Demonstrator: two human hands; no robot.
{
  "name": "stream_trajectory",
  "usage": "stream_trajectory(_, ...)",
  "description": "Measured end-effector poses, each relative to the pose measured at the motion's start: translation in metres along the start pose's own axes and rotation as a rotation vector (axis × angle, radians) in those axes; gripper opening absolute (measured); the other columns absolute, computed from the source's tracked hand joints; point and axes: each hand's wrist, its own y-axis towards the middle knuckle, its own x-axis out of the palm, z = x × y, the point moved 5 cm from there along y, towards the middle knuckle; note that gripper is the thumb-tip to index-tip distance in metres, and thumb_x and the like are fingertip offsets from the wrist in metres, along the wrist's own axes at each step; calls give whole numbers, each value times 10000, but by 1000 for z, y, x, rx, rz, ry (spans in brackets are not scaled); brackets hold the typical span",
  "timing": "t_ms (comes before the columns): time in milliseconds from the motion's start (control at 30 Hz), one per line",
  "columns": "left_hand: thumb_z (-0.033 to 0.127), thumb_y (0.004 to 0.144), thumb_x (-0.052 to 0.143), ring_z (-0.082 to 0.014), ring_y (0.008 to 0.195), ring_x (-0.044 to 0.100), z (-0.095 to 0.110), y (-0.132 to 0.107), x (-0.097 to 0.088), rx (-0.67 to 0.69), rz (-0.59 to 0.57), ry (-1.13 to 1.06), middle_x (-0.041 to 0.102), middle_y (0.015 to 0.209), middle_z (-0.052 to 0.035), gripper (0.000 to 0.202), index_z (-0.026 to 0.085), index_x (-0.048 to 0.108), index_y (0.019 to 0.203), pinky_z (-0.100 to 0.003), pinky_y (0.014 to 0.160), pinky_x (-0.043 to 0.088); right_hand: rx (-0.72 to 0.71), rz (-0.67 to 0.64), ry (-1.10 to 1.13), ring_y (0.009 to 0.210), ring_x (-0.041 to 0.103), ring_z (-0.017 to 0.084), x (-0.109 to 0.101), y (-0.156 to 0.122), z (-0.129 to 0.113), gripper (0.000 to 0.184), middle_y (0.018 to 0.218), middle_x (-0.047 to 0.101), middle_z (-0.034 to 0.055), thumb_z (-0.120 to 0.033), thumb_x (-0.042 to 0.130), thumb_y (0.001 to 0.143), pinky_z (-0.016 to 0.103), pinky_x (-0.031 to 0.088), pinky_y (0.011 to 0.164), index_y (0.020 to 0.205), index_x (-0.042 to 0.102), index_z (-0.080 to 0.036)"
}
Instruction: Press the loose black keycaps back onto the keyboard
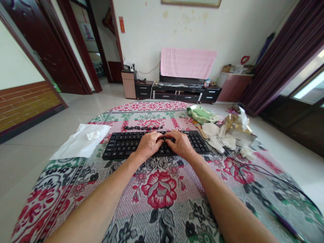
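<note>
A black keyboard (121, 144) lies across a floral cloth (159, 189). Both my hands rest on its middle, side by side. My left hand (148, 145) has its fingers curled down onto the keys, pinched toward the right hand. My right hand (181, 144) is likewise curled, its fingertips meeting the left's over one spot of the key rows. Whatever sits between the fingertips is hidden. A row of loose black keycaps (141, 128) lies just beyond the keyboard.
A white paper sheet (79, 145) with a crumpled tissue (93, 135) lies left of the keyboard. To the right are crumpled wipes (219, 136), a green packet (202, 114) and torn wrapping (236, 125). A black cable (255, 175) runs along the right side.
</note>
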Motion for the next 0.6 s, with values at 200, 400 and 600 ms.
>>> stream_trajectory(200,212,813,557,-156,791,609,-4,1,-4,-15,61,40,669,860,-32,182,188,667,955,-264,756,461,49,30,-34,787,613,160,-8,4,11,163,835,678,31,-158,610,753,287,464,759,895,679,-200)
stream_trajectory(400,202,833,511,-157,809,612,-5,1,-4,-16,27,76,668,865,-30,210,208,680,958,-269,761,469,45,-21,-83,862,606,177,-3,6,17,148,883,680,47,-172,619,750,309,463,809,872,698,-200)
stream_trajectory(600,199,855,472,-152,831,600,-1,1,-1,27,-21,90,645,859,-34,243,231,695,948,-260,759,470,4,-79,-154,890,596,183,3,10,11,176,949,661,68,-148,613,745,324,453,846,877,717,-198)
